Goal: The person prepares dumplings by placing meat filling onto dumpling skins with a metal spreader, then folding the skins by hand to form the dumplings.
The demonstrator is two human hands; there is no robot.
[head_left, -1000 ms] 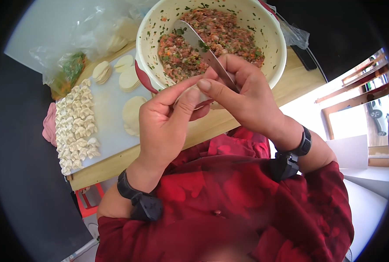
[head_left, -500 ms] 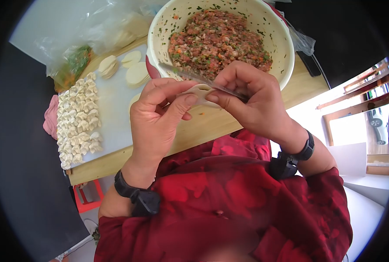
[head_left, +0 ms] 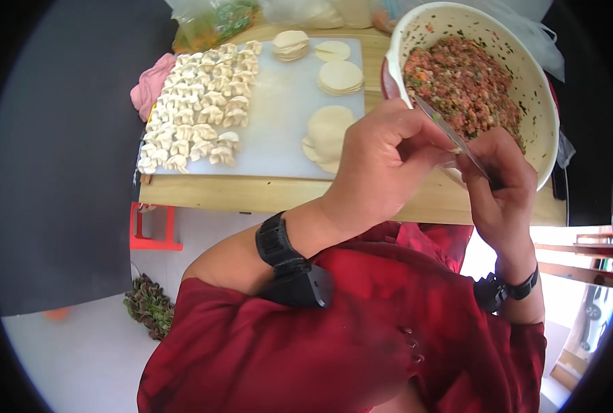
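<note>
The dumpling wrapper sits pinched between our two hands, almost wholly hidden — only a sliver of pale dough seems to show at our fingertips, just in front of the near rim of the bowl (head_left: 542, 103). Our left hand (head_left: 382, 165) curls around it from the left, fingers closed on the dough, so that hand is the nearer and the one bearing it. Our right hand (head_left: 503, 189) meets it from the right, thumb and fingers clenched on the handle of a thin metal spatula (head_left: 451, 134). The spatula's long axis runs on a slant, from our right hand up and leftward, its tip reaching over the bowl's rim towards the filling (head_left: 465, 82) (a pinkish mince flecked with green and orange), which lies just beyond the hands, up and a little right.

Outward to the left, the white board (head_left: 279, 131) carries stacks of round wrappers (head_left: 328, 134) just beside our left knuckles, and further left a tight block of folded dumplings (head_left: 200, 103), well apart from the hands. A bare strip of board lies between the two. The table's wooden edge (head_left: 251, 194) runs directly beneath our left wrist — room there is narrow. A pink cloth (head_left: 151, 86) lies at the board's far left.
</note>
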